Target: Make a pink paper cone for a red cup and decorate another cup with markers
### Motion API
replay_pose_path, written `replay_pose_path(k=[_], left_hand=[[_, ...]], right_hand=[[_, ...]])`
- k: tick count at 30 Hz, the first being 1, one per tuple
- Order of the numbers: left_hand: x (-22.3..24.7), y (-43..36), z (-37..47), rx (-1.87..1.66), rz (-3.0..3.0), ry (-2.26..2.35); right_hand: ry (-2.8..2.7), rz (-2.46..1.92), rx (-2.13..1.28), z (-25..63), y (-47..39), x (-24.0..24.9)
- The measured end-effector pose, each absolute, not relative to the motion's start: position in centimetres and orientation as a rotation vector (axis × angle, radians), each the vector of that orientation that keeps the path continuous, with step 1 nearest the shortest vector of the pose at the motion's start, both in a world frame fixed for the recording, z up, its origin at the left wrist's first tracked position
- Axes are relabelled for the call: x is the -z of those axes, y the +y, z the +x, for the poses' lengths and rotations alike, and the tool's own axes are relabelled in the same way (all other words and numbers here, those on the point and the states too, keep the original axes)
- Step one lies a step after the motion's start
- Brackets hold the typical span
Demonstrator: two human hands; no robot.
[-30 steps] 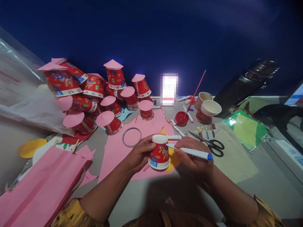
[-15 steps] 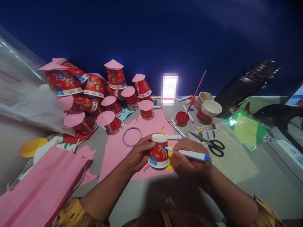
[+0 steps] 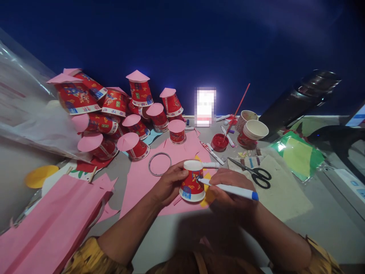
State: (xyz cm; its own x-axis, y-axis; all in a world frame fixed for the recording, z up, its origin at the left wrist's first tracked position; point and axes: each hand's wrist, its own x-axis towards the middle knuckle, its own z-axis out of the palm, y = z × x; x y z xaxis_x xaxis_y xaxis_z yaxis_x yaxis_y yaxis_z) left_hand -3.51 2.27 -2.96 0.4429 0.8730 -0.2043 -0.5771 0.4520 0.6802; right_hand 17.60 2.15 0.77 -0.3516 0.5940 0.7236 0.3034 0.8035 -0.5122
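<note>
In our left hand (image 3: 172, 180) we hold a red cup (image 3: 192, 184), upside down, its white base up and its wide rim down. Our left fingers wrap its far left side, with the thumb pressed on the wall near the base. In our right hand (image 3: 232, 186) we grip a white marker (image 3: 234, 190), fingers drawn narrow around the barrel; its blue end points right and its tip meets the cup's printed front, though we cannot tell whether it presses. Blue strokes run along the cup's lower left, just above the rim.

The cup is in front of us, above the near part of the pink paper (image 3: 142, 194); we cannot tell whether its rim touches down. Behind it lies a second marker (image 3: 211, 165), and to the left, on the paper, a grey ring (image 3: 149, 167).

Near our right hand we see black-handled scissors (image 3: 261, 178) lying partly on a pale cloth (image 3: 296, 201). Farther back are a pot (image 3: 219, 144) of red paint with a thin stick (image 3: 239, 106) leaning in it, a stack of cups (image 3: 255, 129) and a dark flask (image 3: 302, 101). At back left we see piled red cups (image 3: 77, 98), many with pink paper tops. A pink bag (image 3: 51, 224) lies at near left.
</note>
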Motion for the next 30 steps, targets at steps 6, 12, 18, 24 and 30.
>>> replay_pose_path(k=[6,12,18,24,30], left_hand=[[2.7,2.14,-3.3,-0.974,0.572,0.624],[2.71,2.14,-3.13,-0.973,0.571,0.621],[2.78,2.17,-3.22,-0.967,0.594,0.589],[2.53,2.19,-3.18,-0.959,0.598,0.61],[2.61,2.17,-3.25,-0.969,0.583,0.597]], right_hand=[[-2.014,-0.638,-0.301,17.45,1.91,-0.71],[-2.084,-0.634,-0.347,17.39,1.96,-0.74],[-2.101,-0.618,-0.299,17.3,1.99,-0.81],[-2.031,-0.658,-0.272,17.1,1.73,-1.02],[-2.021,-0.692,-0.279,17.43,2.03,-1.2]])
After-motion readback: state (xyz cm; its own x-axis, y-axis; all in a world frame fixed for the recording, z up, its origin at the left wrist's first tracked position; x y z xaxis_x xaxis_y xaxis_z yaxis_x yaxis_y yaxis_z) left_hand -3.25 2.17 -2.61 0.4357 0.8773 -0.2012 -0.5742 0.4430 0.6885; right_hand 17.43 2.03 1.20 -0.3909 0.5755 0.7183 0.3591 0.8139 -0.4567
